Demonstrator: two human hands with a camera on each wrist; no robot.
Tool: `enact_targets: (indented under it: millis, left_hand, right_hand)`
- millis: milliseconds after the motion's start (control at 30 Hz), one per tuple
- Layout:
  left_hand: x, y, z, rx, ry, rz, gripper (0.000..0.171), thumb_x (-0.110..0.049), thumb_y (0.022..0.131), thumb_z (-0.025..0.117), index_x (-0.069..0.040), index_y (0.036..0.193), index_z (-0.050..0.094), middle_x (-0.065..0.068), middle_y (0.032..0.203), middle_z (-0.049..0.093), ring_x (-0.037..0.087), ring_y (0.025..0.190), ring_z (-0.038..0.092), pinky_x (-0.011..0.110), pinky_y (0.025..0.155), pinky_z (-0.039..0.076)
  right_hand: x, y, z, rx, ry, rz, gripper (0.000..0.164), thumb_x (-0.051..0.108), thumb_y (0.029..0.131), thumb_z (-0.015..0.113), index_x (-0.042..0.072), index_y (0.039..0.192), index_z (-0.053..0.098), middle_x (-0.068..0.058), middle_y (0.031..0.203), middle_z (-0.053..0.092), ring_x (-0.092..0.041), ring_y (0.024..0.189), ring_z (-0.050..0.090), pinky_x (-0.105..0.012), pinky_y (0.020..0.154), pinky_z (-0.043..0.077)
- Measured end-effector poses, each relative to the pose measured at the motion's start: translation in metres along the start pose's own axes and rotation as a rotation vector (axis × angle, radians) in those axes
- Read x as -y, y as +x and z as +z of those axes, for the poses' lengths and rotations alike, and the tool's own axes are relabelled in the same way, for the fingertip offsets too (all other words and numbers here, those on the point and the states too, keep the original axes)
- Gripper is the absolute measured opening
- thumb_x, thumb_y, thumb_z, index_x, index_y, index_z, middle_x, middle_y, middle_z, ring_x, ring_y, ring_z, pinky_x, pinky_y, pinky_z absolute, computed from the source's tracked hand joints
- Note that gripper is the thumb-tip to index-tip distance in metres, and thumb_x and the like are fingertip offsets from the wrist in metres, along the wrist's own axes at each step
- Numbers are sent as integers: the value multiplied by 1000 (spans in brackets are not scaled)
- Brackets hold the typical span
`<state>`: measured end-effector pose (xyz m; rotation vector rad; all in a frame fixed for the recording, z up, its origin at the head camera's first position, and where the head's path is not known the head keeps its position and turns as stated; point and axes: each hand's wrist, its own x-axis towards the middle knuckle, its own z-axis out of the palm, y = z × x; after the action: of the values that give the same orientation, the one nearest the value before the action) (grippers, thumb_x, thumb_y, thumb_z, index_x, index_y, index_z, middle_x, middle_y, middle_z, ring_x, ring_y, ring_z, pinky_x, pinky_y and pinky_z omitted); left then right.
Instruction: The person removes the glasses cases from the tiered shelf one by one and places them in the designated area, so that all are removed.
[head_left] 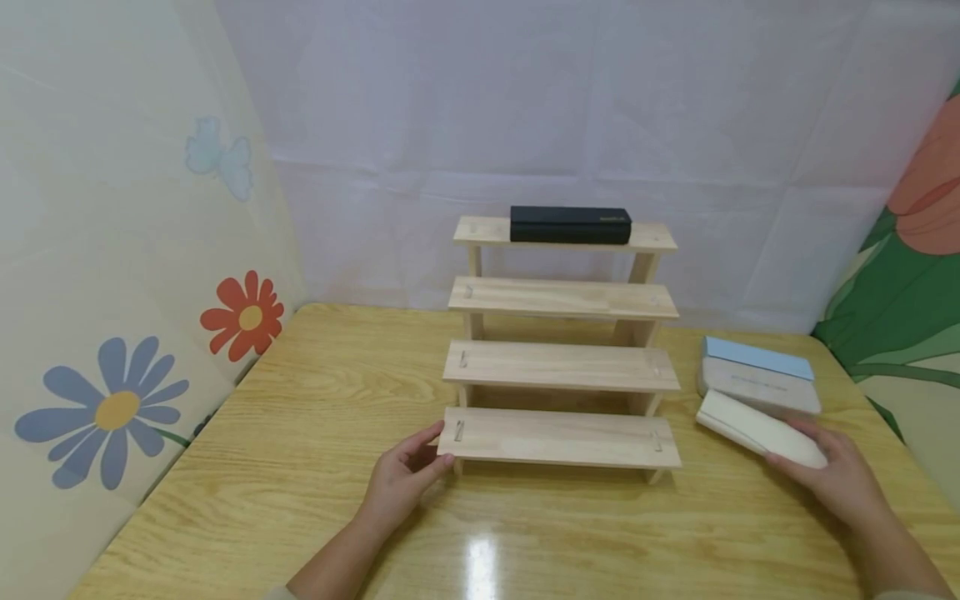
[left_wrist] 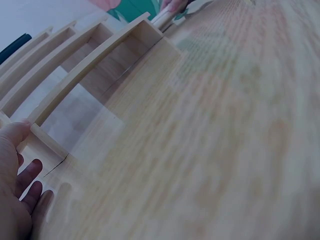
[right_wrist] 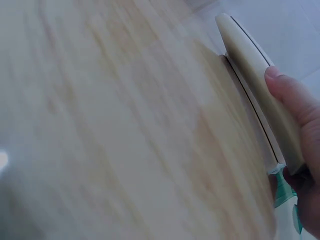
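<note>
A light wooden rack (head_left: 561, 367) with stepped shelves stands on the table. My left hand (head_left: 401, 479) grips the left end of its lowest shelf (head_left: 558, 437), thumb at the front corner and index finger at the back one. In the left wrist view the other fingers (left_wrist: 31, 175) hang loosely below the shelf's end. To the right of the rack, my right hand (head_left: 836, 471) holds a cream glasses case (head_left: 757, 429), its thumb along the near side. The right wrist view shows this cream case (right_wrist: 260, 95) tilted and close over the case beneath.
On the top shelf lies a black glasses case (head_left: 570, 225). A grey case with a light blue flap (head_left: 759, 377) lies on the wooden table (head_left: 360, 367) right of the rack, partly overlapped by the cream one. Behind hangs a pale cloth (head_left: 525, 100); flower-printed panels flank the table.
</note>
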<state>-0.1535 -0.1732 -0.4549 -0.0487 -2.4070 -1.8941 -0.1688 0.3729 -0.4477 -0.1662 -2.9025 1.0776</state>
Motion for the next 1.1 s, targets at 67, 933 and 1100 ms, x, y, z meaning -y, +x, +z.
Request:
enact_targets:
  millis: [67,933,1100]
  left_hand:
    - [0,0,0,-5,4,5,48,-6,84,75,-2,130,61,19,113,70,5,88,65,18,75,54]
    - [-4,-1,1,-4,-15,23,48,-6,84,75,0,130,61,21,113,70,6,88,65,19,74,54]
    - [-4,-1,1,-5,-11,20,48,-6,84,75,-1,130,61,20,113,70,6,88,65,19,73,54]
  right_hand:
    - [-1,0,0,5,-12,1,84,42,91,68,-8,147,31,-45,142,25,-62,125,25,-73,98,22]
    - [-10,2,2,32,-115,-40,86,46,89,69,-7,146,33,-44,139,32,-60,123,31,-72,94,29]
    - [-9,3,3,30,-131,-47,86,46,89,69,-8,146,33,-44,139,33,-60,123,31,-72,95,28]
